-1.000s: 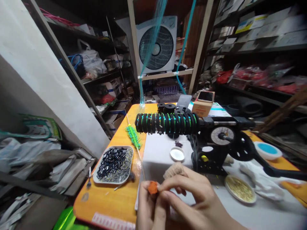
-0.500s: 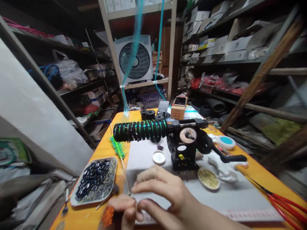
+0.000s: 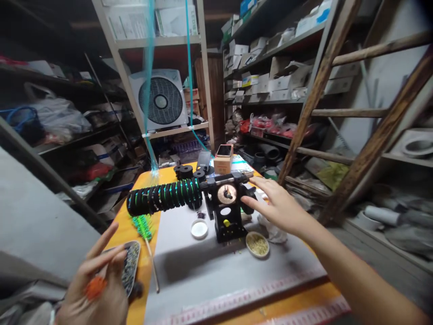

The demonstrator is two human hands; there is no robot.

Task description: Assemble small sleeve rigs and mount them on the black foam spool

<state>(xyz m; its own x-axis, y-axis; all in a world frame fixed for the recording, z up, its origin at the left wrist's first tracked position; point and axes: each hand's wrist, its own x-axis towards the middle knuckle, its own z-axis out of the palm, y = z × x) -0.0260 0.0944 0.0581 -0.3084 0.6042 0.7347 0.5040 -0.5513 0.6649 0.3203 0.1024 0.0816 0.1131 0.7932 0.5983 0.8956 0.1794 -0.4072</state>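
My left hand (image 3: 98,280) is raised at the lower left over the white tray (image 3: 137,257) of small dark and clear pieces, fingers stretched apart. An orange fuzzy tuft (image 3: 94,287) sits against that hand; whether it is worn or held I cannot tell. My right hand (image 3: 275,203) reaches to the right end of a black hand-cranked device (image 3: 230,221), fingers extended and spread, covering its crank. On the device's left side is a horizontal roller wound with black rings and green-blue strands (image 3: 165,196).
A green bristly stick (image 3: 144,228) lies by the tray. A white lid (image 3: 199,229) and a dish of yellowish bits (image 3: 257,245) flank the device's base. Black spools (image 3: 184,171) and a cardboard box (image 3: 223,163) stand behind it. A wooden ladder (image 3: 316,113) leans at right.
My hands have parted from their place together at the front. The left moved left over the tray; the right moved up to the device's right end. The view has shifted right.
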